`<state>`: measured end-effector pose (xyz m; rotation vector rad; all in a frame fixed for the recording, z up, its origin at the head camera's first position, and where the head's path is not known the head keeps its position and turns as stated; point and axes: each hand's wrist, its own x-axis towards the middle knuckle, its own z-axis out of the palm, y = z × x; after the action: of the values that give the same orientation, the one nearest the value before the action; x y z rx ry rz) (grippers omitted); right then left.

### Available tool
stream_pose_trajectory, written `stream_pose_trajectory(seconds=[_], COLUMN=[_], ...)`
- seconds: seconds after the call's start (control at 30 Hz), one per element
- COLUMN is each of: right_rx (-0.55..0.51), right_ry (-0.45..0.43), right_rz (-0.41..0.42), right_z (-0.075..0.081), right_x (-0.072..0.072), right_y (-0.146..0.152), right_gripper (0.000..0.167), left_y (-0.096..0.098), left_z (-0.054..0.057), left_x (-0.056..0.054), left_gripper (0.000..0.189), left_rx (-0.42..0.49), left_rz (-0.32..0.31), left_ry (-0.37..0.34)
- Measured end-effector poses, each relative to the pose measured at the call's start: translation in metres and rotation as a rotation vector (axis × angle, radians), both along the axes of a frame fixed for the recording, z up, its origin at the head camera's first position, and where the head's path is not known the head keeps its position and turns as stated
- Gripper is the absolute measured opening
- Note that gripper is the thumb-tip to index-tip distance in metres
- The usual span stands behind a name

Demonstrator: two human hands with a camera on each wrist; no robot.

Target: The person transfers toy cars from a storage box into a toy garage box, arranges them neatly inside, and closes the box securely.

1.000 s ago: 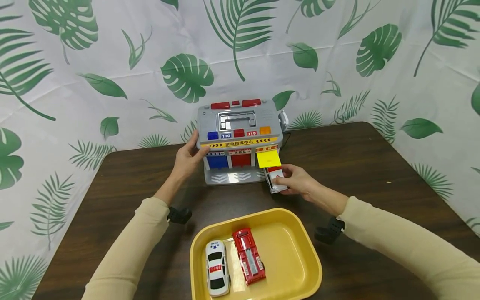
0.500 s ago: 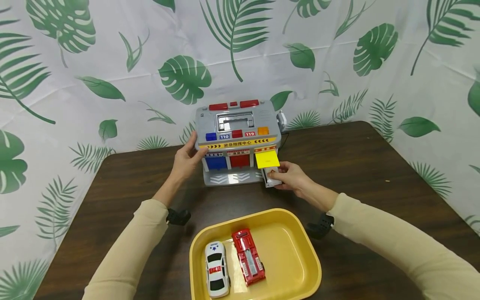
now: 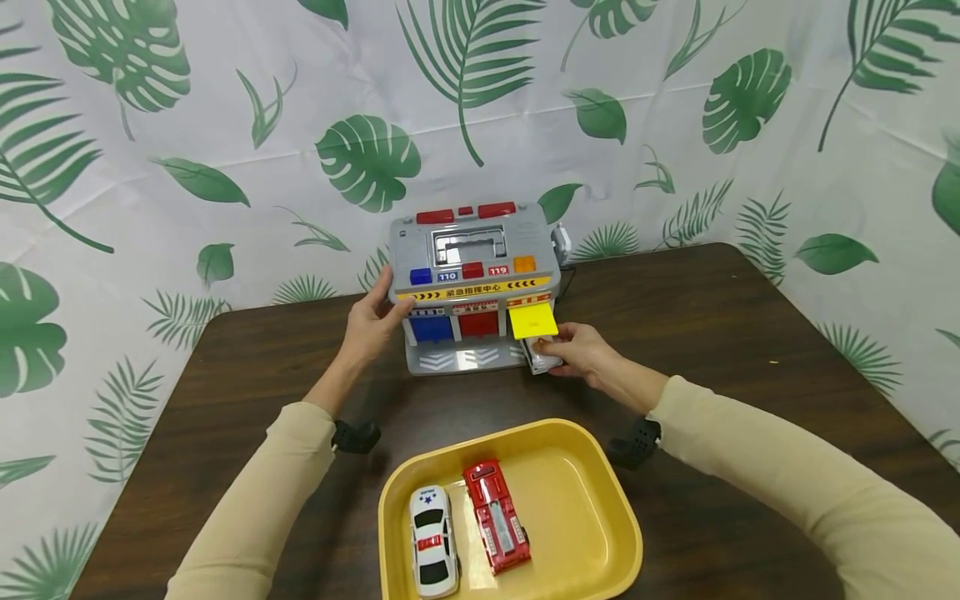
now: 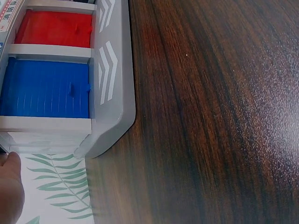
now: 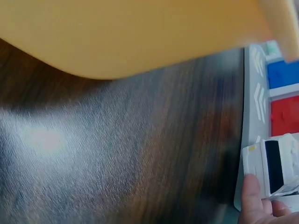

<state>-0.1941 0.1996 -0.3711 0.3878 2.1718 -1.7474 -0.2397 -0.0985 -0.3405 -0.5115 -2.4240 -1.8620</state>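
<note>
A grey toy rescue station (image 3: pixel 480 287) stands at the back of the table, with blue and red doors down and a yellow door (image 3: pixel 533 320) raised at its right bay. My left hand (image 3: pixel 369 323) holds the station's left end, thumb on the front roof edge. In the left wrist view only part of that hand shows at the lower left. My right hand (image 3: pixel 588 358) grips a white toy ambulance (image 3: pixel 542 360) by its rear end. The ambulance's front part is hidden under the yellow door. In the right wrist view its dark rear window shows, the thumb against its back.
A yellow tray (image 3: pixel 570 500) sits in front of the station, between my forearms. In it lie a white toy police car (image 3: pixel 432 542) and a red toy fire truck (image 3: pixel 497 517). A leaf-patterned cloth (image 3: pixel 300 167) hangs behind the dark wooden table (image 3: pixel 675 333).
My right hand has pushed the ambulance forward, further under the yellow door; its red light bar no longer shows. The left hand keeps its hold on the station.
</note>
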Motion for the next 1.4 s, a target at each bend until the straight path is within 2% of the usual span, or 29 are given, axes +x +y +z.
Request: stream_pose_trajectory(seconds=[0.27, 0.53, 0.7, 1.0, 1.17, 1.27, 1.4], right_rx=[0.013, 0.136, 0.159, 0.211, 0.227, 0.175, 0.055], right_ry=[-0.002, -0.032, -0.037, -0.026, -0.030, -0.044, -0.048], right_rz=[0.010, 0.025, 0.040, 0.041, 0.026, 0.002, -0.043], right_z=[-0.001, 0.002, 0.003, 0.005, 0.003, 0.003, 0.003], right_x=[-0.006, -0.003, -0.002, -0.003, -0.004, -0.004, -0.006], right_y=[0.000, -0.001, 0.000, 0.001, 0.001, 0.000, -0.002], right_gripper=[0.056, 0.058, 0.060, 0.059, 0.060, 0.057, 0.050], left_y=[-0.002, -0.008, -0.008, -0.008, -0.007, -0.006, -0.003], left_z=[-0.001, -0.026, -0.029, -0.026, -0.020, -0.010, 0.001], left_x=[0.000, -0.017, -0.019, -0.020, -0.018, -0.012, -0.004], left_gripper=[0.067, 0.070, 0.074, 0.071, 0.069, 0.069, 0.067], left_rx=[-0.006, 0.008, 0.002, 0.010, 0.021, 0.022, 0.000], left_rz=[0.004, 0.018, 0.019, 0.010, -0.001, -0.009, -0.008], left_ry=[-0.002, 0.005, 0.024, 0.021, -0.003, -0.021, -0.027])
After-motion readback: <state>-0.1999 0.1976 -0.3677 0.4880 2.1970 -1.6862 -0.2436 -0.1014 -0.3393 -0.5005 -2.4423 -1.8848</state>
